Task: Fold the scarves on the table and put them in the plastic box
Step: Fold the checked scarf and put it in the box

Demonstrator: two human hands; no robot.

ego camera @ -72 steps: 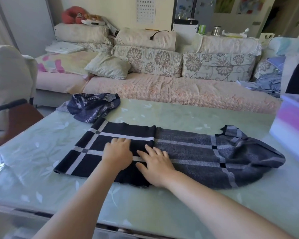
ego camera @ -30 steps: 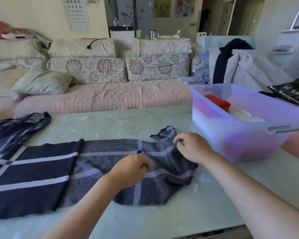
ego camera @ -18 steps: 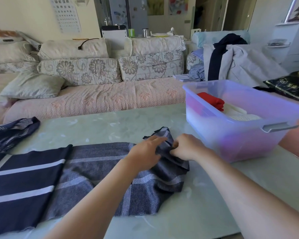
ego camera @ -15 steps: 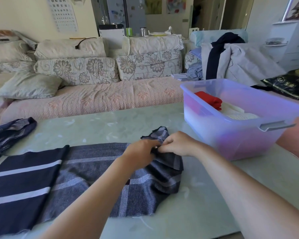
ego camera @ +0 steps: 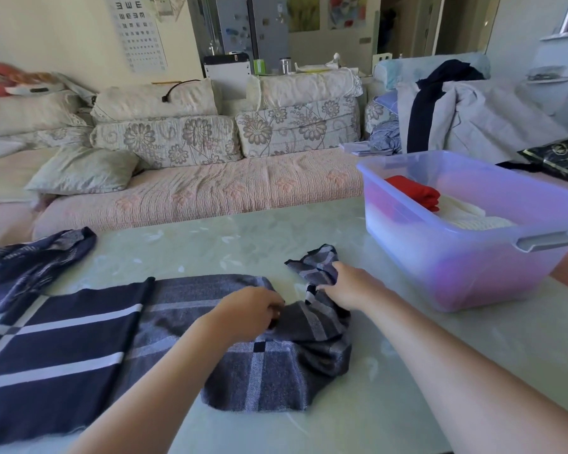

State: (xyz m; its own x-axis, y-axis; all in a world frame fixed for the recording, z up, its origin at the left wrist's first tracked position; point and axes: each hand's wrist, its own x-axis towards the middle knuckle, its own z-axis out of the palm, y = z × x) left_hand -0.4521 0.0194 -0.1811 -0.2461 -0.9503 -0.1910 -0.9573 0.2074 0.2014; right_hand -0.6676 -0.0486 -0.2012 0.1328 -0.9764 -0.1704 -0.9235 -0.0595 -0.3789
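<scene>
Currently in the folding step; first fold not yet made.

- At left edge of tabletop: blue scarf, crumpled, untouched, not yet folded.
- Beside it, spread along near edge from left edge to middle: plaid scarf. Left part flat, right end bunched and rucked.
- On that bunched end: left hand, fingers curled, pinching cloth at a crease.
- Just right of it: right hand, fingers closed on the loose far corner, tip of corner poking out beyond the knuckles.
- Toward right edge: box, open, apart from scarf. Inside, red cloth and white cloth, both folded.

Judged: squaring up the end before folding.

Next move, likely: draw corner out straight, lay end flat, then carry it leftward over the dark half. Calls for a firm pinch at each corner, even tension, edges matched. Transfer to box only after further folds, then blue scarf.
</scene>
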